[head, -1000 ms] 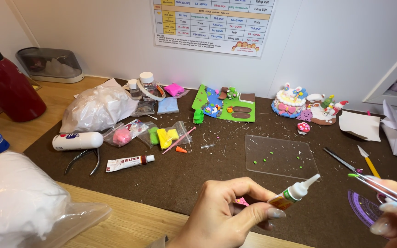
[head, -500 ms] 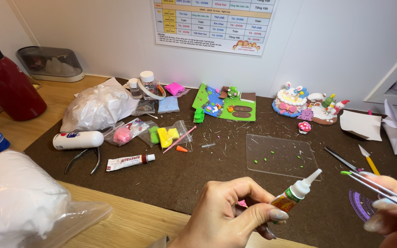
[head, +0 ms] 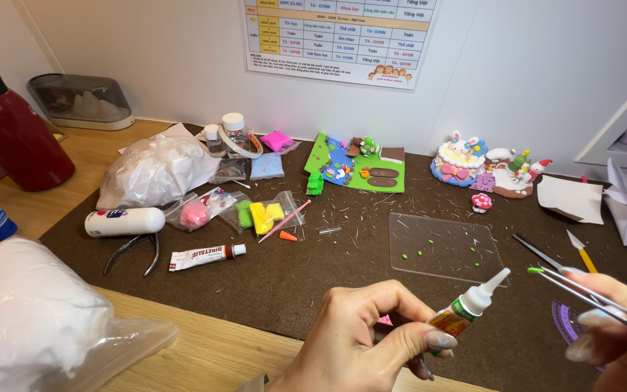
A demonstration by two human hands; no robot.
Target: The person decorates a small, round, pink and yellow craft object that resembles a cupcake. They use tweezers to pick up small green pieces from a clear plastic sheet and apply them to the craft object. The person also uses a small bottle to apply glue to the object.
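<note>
The left hand [head: 361, 341] sits at the bottom middle of the frame. Its fingers are curled tight around a small glue bottle [head: 464, 312]. The bottle is smooth plastic with a white pointy tip, and it tilts up to the right. The right hand [head: 618, 330] is in the bottom right corner. Its fingers pinch thin metal tweezers [head: 582, 289], and a tiny green bit sits at the tip. The tweezers point left toward the glue tip but do not touch it. Just above both hands lies a flat clear plastic sheet [head: 444, 247] with little green dots on it. It rests on a dark brown fuzzy mat [head: 255, 283]. Bright clay lumps in clear bags [head: 259, 214] lie at the middle left.
</note>
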